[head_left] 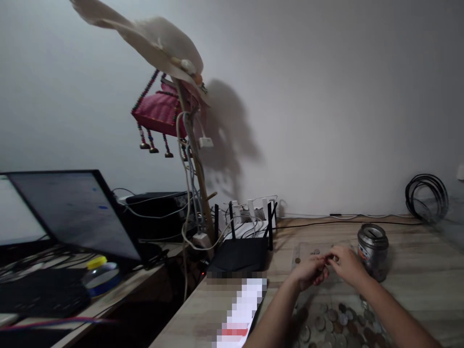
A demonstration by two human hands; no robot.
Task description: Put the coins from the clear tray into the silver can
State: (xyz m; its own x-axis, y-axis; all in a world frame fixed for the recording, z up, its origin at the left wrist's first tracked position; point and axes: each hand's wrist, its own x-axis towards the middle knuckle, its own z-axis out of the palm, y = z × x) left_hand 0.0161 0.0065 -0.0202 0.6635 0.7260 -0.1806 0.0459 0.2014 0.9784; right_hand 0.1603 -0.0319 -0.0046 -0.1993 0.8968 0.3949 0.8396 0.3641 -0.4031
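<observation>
My left hand (310, 271) and my right hand (346, 265) meet above a wooden desk (416, 285), fingers pinched together over a clear plastic sheet (302, 251) that has a few coins on it. Both hands seem to pinch a small thing, perhaps a coin, too small to name. A pile of several coins (337, 324) lies on the desk under my forearms. A metal tin with a slot in its lid (372, 250) stands just right of my right hand.
A black router with antennas (241, 251) sits left of my hands, with a power strip and cables behind. A laptop (72, 212) stands open at the far left. A coil of black cable (426, 195) leans on the wall at the right. A hat and pink bag hang on a pole.
</observation>
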